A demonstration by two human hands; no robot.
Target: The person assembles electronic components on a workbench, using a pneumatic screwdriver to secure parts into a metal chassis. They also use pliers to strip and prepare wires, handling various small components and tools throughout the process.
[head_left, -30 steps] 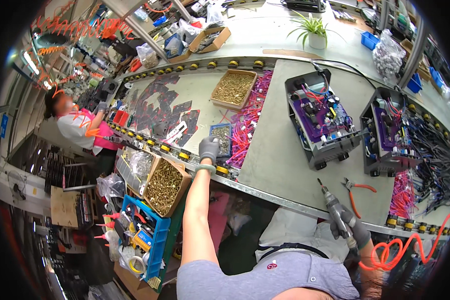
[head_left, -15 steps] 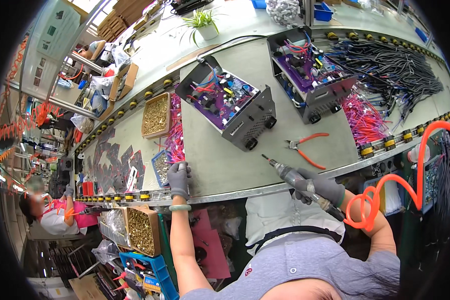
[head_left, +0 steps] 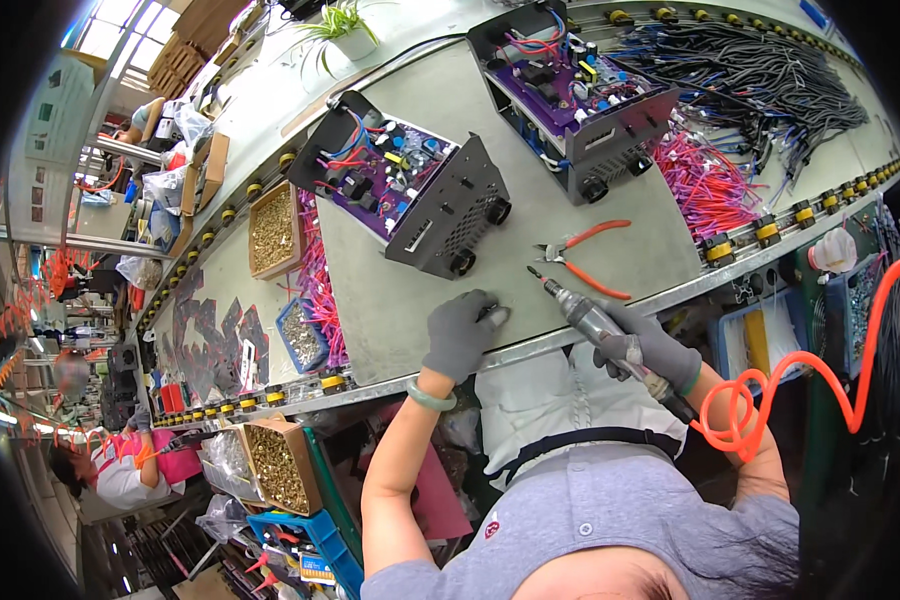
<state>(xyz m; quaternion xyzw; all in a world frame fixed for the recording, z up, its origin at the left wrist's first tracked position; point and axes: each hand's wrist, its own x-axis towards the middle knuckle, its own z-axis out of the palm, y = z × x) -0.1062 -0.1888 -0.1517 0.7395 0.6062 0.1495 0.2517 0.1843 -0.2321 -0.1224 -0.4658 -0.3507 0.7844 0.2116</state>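
Note:
My right hand (head_left: pixel 658 352), in a grey glove, grips an air screwdriver (head_left: pixel 588 316) with a red coiled hose. Its bit points away from me, just short of the cutting pliers (head_left: pixel 582 237) with red handles. My left hand (head_left: pixel 458 335), also gloved, is over the near edge of the grey board (head_left: pixel 370 312), with thumb and fingers drawn together. Whatever is between those fingertips is too small to make out. Beyond them stands an open black metal case (head_left: pixel 450 215) with a purple circuit board inside. A second such case (head_left: pixel 610 150) stands to its right.
Left of the board are a blue tray (head_left: pixel 319 352) of small silvery parts and a box (head_left: pixel 275 272) of brass-coloured parts. Pink-red wires (head_left: pixel 705 185) and dark cables (head_left: pixel 770 85) lie at the right. Another person (head_left: pixel 125 465) works at the far left.
My left hand has moved right, from beside the blue tray to the board's near edge. My right hand still holds the screwdriver, its bit now closer to the pliers. The view has shifted.

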